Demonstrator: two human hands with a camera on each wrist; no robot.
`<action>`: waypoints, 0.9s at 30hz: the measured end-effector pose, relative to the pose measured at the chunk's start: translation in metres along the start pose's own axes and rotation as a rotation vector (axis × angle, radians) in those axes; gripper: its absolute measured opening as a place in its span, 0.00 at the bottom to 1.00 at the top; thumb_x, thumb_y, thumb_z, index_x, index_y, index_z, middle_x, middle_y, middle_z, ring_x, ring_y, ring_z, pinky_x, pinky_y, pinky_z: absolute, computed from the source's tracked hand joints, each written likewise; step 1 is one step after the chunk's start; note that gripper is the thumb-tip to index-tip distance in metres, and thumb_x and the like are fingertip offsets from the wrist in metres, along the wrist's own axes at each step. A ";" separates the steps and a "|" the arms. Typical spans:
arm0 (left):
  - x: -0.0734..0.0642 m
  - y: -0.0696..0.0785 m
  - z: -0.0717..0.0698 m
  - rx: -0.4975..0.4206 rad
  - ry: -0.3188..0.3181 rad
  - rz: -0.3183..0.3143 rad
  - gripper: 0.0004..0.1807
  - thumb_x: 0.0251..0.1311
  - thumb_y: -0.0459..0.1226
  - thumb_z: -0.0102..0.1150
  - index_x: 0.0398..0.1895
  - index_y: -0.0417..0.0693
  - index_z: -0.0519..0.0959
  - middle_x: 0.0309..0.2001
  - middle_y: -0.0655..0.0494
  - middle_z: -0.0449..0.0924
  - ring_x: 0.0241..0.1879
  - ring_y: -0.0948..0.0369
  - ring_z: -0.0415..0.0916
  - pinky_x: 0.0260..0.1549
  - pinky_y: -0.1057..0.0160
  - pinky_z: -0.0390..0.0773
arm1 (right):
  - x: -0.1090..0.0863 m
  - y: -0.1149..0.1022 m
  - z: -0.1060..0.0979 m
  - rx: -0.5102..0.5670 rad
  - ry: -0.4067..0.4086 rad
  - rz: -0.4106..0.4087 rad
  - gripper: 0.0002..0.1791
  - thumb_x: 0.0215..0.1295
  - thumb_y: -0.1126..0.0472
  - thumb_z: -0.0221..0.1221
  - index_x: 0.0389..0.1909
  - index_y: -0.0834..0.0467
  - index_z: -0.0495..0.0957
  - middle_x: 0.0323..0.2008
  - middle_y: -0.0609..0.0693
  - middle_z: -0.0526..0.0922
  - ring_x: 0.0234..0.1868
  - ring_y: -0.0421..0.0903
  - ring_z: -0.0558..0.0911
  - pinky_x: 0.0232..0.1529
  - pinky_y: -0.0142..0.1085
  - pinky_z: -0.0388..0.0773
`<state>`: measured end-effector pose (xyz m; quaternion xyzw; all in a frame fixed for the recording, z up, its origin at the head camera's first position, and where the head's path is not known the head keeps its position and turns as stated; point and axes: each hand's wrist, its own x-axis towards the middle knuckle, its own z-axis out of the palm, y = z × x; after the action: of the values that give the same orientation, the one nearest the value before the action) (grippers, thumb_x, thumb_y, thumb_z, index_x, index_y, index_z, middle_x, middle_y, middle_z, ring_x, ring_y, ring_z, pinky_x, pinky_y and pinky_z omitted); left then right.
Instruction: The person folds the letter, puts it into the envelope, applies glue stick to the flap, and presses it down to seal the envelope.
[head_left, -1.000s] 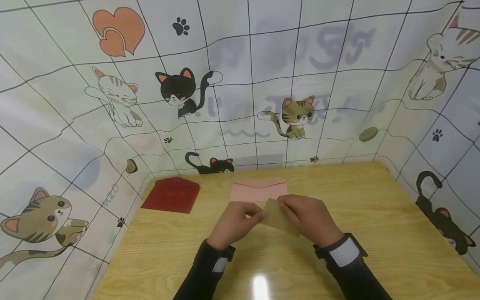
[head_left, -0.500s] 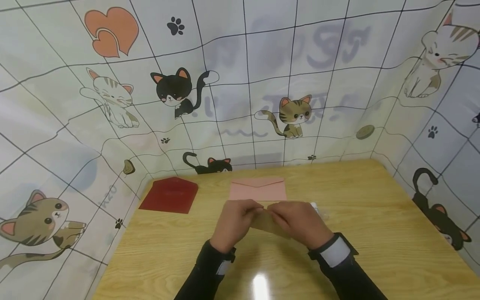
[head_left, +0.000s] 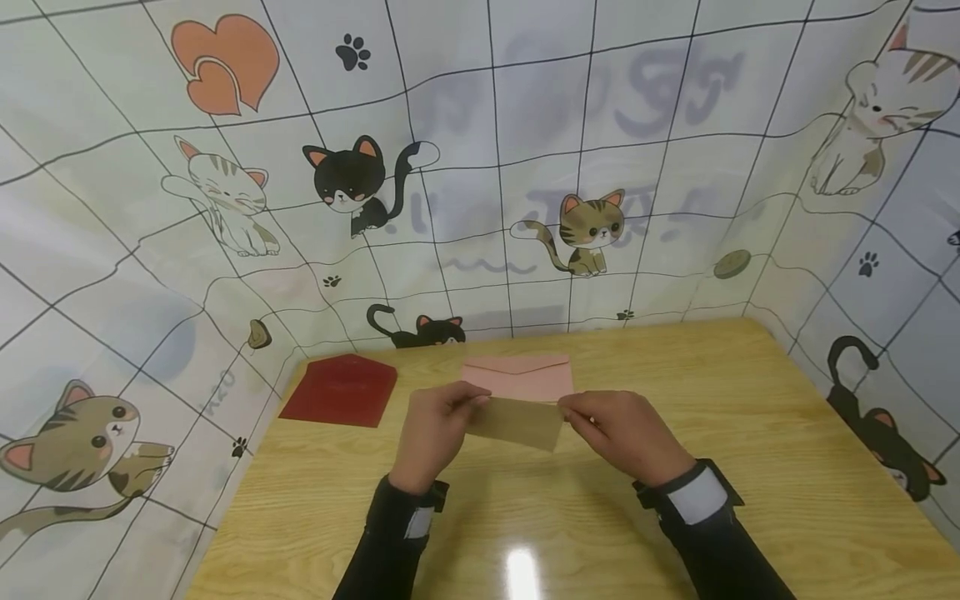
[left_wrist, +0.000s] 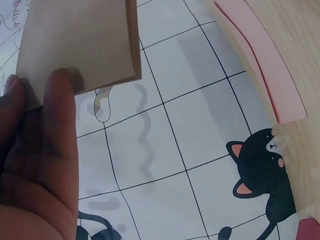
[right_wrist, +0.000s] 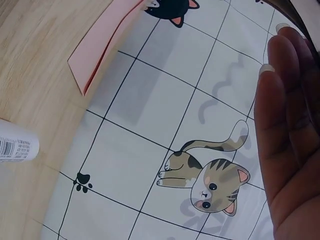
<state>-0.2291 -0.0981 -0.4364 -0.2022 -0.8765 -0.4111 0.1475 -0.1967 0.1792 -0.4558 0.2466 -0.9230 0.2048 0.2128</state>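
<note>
Tilting slightly, the layered brown paper point(head_left: 517, 423) is held over the desk point(head_left: 570, 533), in front of the pink envelope point(head_left: 517, 379). The left hand point(head_left: 432, 429) pinches one end; the right hand point(head_left: 628, 432), fingertips drawn together, nips the opposite upper corner. Uneven pulling could crease or tear it, and a careless sideways sweep of the right hand might knock the white bottle point(right_wrist: 17, 142).
</note>
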 end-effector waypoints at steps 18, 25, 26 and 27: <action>0.012 -0.035 -0.029 0.035 -0.201 -0.108 0.16 0.72 0.53 0.57 0.52 0.59 0.87 0.47 0.65 0.89 0.46 0.64 0.86 0.49 0.55 0.84 | 0.001 -0.006 0.000 0.047 0.009 -0.027 0.07 0.61 0.56 0.72 0.40 0.43 0.89 0.35 0.34 0.89 0.34 0.28 0.84 0.36 0.30 0.82; 0.039 -0.168 -0.088 0.366 -0.029 -0.455 0.24 0.71 0.51 0.55 0.61 0.45 0.80 0.55 0.42 0.85 0.55 0.42 0.82 0.53 0.41 0.81 | 0.000 -0.008 0.002 0.092 -0.039 -0.035 0.08 0.64 0.57 0.69 0.42 0.42 0.88 0.37 0.33 0.89 0.36 0.27 0.84 0.38 0.29 0.83; 0.039 -0.185 -0.095 0.403 -0.026 -0.500 0.26 0.70 0.50 0.55 0.62 0.42 0.79 0.57 0.38 0.84 0.56 0.40 0.81 0.52 0.40 0.81 | -0.001 -0.009 0.002 0.096 -0.055 -0.034 0.08 0.65 0.56 0.69 0.43 0.42 0.88 0.37 0.33 0.89 0.36 0.28 0.84 0.39 0.29 0.83; 0.037 -0.201 -0.102 0.432 -0.026 -0.552 0.29 0.69 0.51 0.55 0.63 0.39 0.77 0.58 0.34 0.81 0.57 0.37 0.79 0.52 0.38 0.80 | -0.002 -0.010 0.003 0.099 -0.070 -0.030 0.08 0.65 0.56 0.69 0.44 0.42 0.88 0.38 0.33 0.89 0.37 0.28 0.84 0.39 0.30 0.83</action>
<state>-0.3481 -0.2856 -0.4910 0.0729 -0.9667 -0.2379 0.0592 -0.1908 0.1708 -0.4564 0.2778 -0.9149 0.2379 0.1709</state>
